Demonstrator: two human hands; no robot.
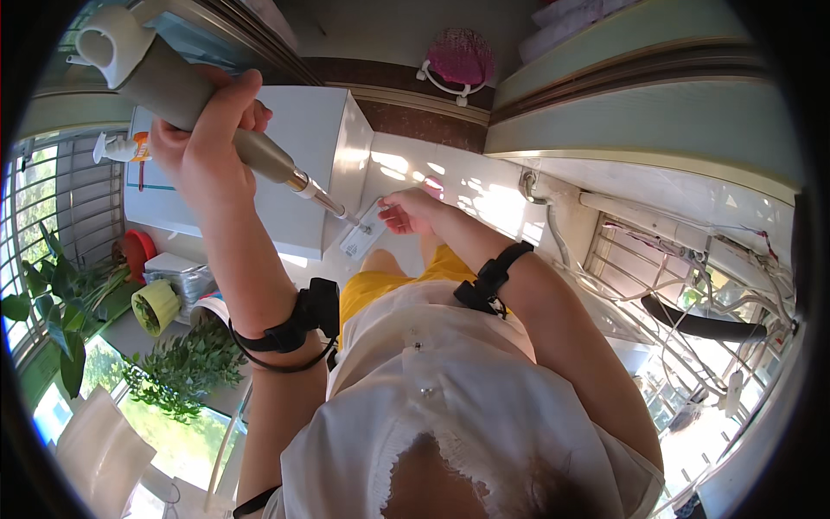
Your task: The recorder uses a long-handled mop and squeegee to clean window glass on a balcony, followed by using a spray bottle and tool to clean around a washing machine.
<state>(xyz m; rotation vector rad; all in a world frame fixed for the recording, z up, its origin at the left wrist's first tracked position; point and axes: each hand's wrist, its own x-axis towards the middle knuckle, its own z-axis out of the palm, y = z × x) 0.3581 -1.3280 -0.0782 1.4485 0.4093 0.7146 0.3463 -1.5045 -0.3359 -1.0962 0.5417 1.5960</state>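
My left hand [214, 139] is wrapped around the grey grip [165, 84] of a flat mop, whose white end with a hanging loop [107, 48] sticks up past my fist. From there the metal pole [318, 196] slants down to a pale flat mop head [362, 232] on the tiled floor in front of my feet. My right hand [412, 211] hangs beside the lower pole, fingers loosely bent, and appears to hold nothing. In the picture it overlaps the edge of the mop head; contact cannot be made out. A pink slipper [433, 187] shows just beyond it.
A white box-shaped cabinet or appliance [285, 162] stands left of the mop, with a spray bottle [123, 148] at its far-left edge. Potted plants [155, 308] and a red basin [139, 253] line the left. A pink-topped stool [460, 55] stands beyond the threshold. Pipes [648, 214] run along the right.
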